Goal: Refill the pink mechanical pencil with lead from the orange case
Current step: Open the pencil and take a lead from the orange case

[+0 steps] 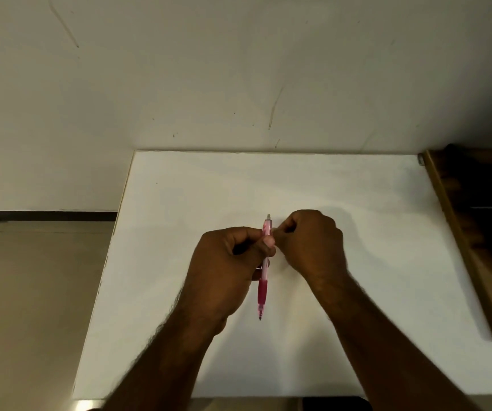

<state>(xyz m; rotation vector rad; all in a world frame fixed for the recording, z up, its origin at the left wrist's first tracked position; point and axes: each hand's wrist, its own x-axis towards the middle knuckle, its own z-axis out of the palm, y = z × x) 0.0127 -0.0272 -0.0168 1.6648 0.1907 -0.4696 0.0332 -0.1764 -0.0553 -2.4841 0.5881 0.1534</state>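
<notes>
In the middle of the frame, over a white table (313,179) pushed against a scuffed wall (209,69), two bare hands meet. The left hand (227,268) is curled around the pink mechanical pencil (263,280), thumb and fingers clamping its pale barrel; the darker grip and tip point down toward the lower edge, the cap end up. The right hand (310,241) is closed, fingertips pinched just beside the pencil's upper end; whether they hold anything, I cannot tell.
</notes>
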